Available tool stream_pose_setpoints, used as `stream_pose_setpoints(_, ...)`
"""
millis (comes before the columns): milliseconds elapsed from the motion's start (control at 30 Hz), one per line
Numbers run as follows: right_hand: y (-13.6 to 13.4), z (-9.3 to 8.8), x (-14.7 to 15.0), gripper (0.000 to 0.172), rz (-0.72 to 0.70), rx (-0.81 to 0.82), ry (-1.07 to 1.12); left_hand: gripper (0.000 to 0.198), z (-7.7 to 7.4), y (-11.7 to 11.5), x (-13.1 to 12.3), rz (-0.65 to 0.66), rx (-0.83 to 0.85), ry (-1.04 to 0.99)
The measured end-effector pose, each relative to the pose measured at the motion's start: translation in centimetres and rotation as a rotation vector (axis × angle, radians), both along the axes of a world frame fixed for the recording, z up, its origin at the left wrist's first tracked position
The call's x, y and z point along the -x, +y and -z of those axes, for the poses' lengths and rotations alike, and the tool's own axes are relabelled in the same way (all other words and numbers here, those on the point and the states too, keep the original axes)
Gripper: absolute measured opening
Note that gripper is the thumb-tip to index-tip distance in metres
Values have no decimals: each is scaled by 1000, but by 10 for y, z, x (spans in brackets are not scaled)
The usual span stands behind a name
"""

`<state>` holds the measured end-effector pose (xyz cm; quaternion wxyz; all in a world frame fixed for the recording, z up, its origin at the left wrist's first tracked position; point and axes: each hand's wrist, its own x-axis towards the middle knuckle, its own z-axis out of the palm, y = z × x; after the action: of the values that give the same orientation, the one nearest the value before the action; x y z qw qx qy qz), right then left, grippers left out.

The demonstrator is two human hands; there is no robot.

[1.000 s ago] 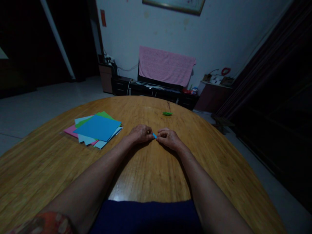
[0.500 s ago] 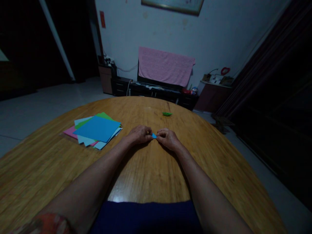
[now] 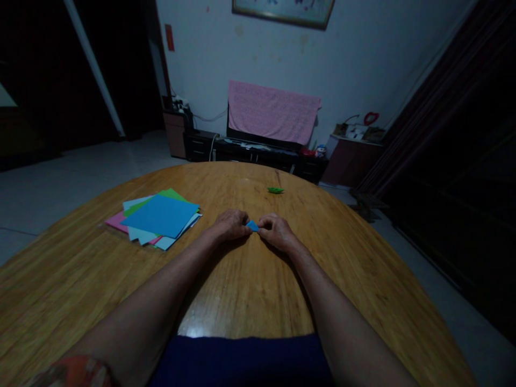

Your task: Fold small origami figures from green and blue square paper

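A small folded piece of blue paper [image 3: 252, 226] is held between my two hands over the middle of the wooden table [image 3: 250, 285]. My left hand [image 3: 233, 224] pinches its left side, and my right hand [image 3: 276, 231] pinches its right side. Parts of the paper are hidden by the fingers. Beyond my right hand lies a small green folded paper piece [image 3: 276, 190]. To the left of my left hand is a fanned stack of square sheets, with a blue sheet [image 3: 161, 215] on top and green, pink and pale blue ones below.
Past the table's far edge stand a low black cabinet [image 3: 242, 154] and a screen draped with a pink cloth [image 3: 274, 113]. A side cabinet [image 3: 349, 161] with small items stands at the right, near a dark curtain.
More of the blue paper shows between my hands, which have stayed in nearly the same place with their grip on it. The view has tilted up slightly.
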<state>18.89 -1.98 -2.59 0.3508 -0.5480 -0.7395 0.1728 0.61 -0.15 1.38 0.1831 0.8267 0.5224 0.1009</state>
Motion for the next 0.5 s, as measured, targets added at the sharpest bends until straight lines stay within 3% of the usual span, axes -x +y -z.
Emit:
stream_pose_setpoints(367, -6, -4, 4, 5, 13, -25, 25, 20, 11, 5, 4, 23, -67, -187)
stream_pose_setpoints(500, -5, -2, 7, 9, 44, 8, 132, 22, 15, 4, 5, 12, 88, -403)
